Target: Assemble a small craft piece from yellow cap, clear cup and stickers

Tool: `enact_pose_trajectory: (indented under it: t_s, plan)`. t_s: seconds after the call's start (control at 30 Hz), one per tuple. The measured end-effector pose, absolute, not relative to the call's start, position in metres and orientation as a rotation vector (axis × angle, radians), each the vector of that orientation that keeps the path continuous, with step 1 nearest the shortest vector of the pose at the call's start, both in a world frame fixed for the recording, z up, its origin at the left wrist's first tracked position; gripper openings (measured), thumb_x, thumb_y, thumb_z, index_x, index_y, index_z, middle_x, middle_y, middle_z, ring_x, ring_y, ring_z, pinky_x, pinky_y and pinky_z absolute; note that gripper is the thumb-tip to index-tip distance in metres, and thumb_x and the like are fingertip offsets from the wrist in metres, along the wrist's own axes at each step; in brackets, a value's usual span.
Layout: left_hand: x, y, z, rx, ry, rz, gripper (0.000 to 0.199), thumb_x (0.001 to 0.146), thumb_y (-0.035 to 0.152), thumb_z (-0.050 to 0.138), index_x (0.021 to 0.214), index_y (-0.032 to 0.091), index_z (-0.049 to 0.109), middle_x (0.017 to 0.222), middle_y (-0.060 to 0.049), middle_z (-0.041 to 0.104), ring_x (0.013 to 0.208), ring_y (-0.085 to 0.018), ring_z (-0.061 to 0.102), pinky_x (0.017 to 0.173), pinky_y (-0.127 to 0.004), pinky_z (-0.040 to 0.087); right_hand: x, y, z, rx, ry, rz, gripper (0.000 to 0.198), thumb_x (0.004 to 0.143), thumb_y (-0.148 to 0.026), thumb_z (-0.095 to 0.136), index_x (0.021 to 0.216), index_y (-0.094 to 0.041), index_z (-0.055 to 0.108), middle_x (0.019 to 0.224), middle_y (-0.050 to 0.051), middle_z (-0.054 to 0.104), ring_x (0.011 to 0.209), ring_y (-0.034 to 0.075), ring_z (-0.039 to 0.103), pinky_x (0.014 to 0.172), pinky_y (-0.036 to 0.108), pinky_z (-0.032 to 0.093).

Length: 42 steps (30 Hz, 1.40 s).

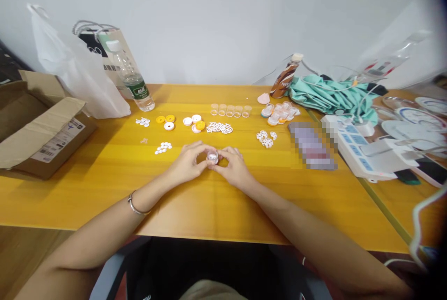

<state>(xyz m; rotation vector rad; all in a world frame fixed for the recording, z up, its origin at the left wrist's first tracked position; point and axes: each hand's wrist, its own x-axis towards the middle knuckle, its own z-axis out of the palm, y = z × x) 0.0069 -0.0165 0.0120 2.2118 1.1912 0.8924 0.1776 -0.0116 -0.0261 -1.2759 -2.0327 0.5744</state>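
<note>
A small round clear cup with a white piece inside is held between both hands, just above or on the table; which of the two I cannot tell. My left hand pinches its left side with thumb and fingers. From the right, my right hand grips the other side the same way. Beyond the hands lie white openwork pieces, a row of clear cups, and white and yellow round caps. Small white discs are left of my left hand. More white openwork pieces lie to the right.
At left are a cardboard box, a white plastic bag and a water bottle. Assembled clear pieces, a brown drink bottle, green cloth, a blurred phone-shaped object and a power strip are at right.
</note>
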Motion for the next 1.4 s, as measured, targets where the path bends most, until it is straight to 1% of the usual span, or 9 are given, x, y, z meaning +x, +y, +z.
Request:
enact_pose_trajectory:
  t_s: [0.2, 0.33, 0.4, 0.53, 0.73, 0.97, 1.13, 1.33, 1.4]
  plan:
    - [0.012, -0.016, 0.006, 2.119, 1.398, 0.963, 0.029, 0.069, 0.041, 0.067, 0.08, 0.017, 0.056, 0.082, -0.003, 0.063, 0.077, -0.018, 0.057, 0.076, -0.033, 0.041, 0.175, -0.012, -0.023, -1.241, -2.058, 0.627, 0.018, 0.072, -0.028, 0.067, 0.088, -0.021, 0.065, 0.072, 0.001, 0.059, 0.072, 0.017, 0.05, 0.068, 0.029, 0.036]
    - [0.0, -0.008, 0.01, 2.071, 1.127, 0.855, 0.045, 0.074, 0.037, 0.064, 0.113, 0.019, 0.051, 0.111, -0.009, 0.059, 0.101, -0.02, 0.054, 0.085, -0.034, 0.041, 0.174, -0.01, -0.023, -1.207, -2.058, 0.607, 0.017, 0.071, -0.035, 0.068, 0.079, -0.02, 0.062, 0.068, 0.0, 0.058, 0.066, 0.015, 0.048, 0.064, 0.028, 0.035]
    - [-0.004, -0.005, 0.014, 2.06, 0.946, 0.815, 0.039, 0.081, 0.031, 0.056, 0.118, 0.02, 0.05, 0.118, -0.008, 0.057, 0.107, -0.018, 0.053, 0.09, -0.033, 0.04, 0.174, -0.01, -0.024, -1.2, -2.053, 0.601, 0.02, 0.069, -0.037, 0.07, 0.073, -0.02, 0.06, 0.066, 0.0, 0.057, 0.065, 0.015, 0.048, 0.063, 0.028, 0.035]
    - [-0.004, -0.005, 0.018, 2.095, 0.891, 0.856, 0.02, 0.082, 0.029, 0.056, 0.098, 0.019, 0.063, 0.098, -0.006, 0.065, 0.093, -0.016, 0.059, 0.086, -0.031, 0.043, 0.173, -0.009, -0.025, -1.206, -2.041, 0.597, 0.023, 0.067, -0.037, 0.072, 0.069, -0.019, 0.058, 0.064, -0.001, 0.057, 0.064, 0.014, 0.048, 0.063, 0.027, 0.035]
    - [0.004, -0.011, 0.015, 2.181, 1.107, 0.944, 0.023, 0.075, 0.036, 0.064, 0.084, 0.016, 0.059, 0.081, -0.003, 0.061, 0.076, -0.014, 0.057, 0.071, -0.027, 0.045, 0.173, -0.01, -0.024, -1.194, -2.063, 0.617, 0.02, 0.07, -0.038, 0.069, 0.075, -0.021, 0.06, 0.065, -0.002, 0.057, 0.064, 0.014, 0.048, 0.062, 0.027, 0.035]
    - [0.003, -0.014, 0.021, 2.281, 1.074, 0.905, 0.015, 0.081, 0.024, 0.056, 0.093, 0.016, 0.058, 0.091, -0.006, 0.062, 0.086, -0.016, 0.058, 0.081, -0.031, 0.045, 0.173, -0.009, -0.024, -1.187, -2.058, 0.62, 0.021, 0.069, -0.038, 0.069, 0.069, -0.02, 0.058, 0.064, -0.002, 0.055, 0.063, 0.014, 0.047, 0.062, 0.026, 0.035]
    - [-0.004, -0.007, 0.021, 2.197, 0.944, 0.818, 0.02, 0.083, 0.022, 0.052, 0.1, 0.018, 0.06, 0.098, -0.006, 0.064, 0.093, -0.017, 0.058, 0.086, -0.034, 0.044, 0.174, -0.009, -0.024, -1.184, -2.063, 0.641, 0.021, 0.07, -0.037, 0.069, 0.074, -0.019, 0.059, 0.066, -0.001, 0.055, 0.065, 0.014, 0.048, 0.063, 0.026, 0.036]
    - [-0.01, -0.002, 0.01, 1.776, 0.878, 0.81, 0.048, 0.074, 0.027, 0.066, 0.119, 0.019, 0.05, 0.121, -0.011, 0.055, 0.109, -0.02, 0.053, 0.094, -0.036, 0.041, 0.18, -0.004, -0.019, -1.161, -1.839, 0.996, 0.025, 0.07, -0.041, 0.064, 0.078, -0.018, 0.06, 0.068, -0.002, 0.056, 0.062, 0.012, 0.048, 0.06, 0.026, 0.039]
    - [-0.004, -0.005, 0.006, 1.553, 0.833, 0.845, 0.043, 0.075, 0.028, 0.065, 0.115, 0.019, 0.052, 0.117, -0.011, 0.058, 0.103, -0.018, 0.057, 0.09, -0.034, 0.044, 0.182, -0.003, -0.014, -1.111, -1.678, 1.188, 0.031, 0.068, -0.044, 0.065, 0.083, -0.017, 0.061, 0.07, -0.002, 0.058, 0.063, 0.012, 0.049, 0.06, 0.025, 0.04]
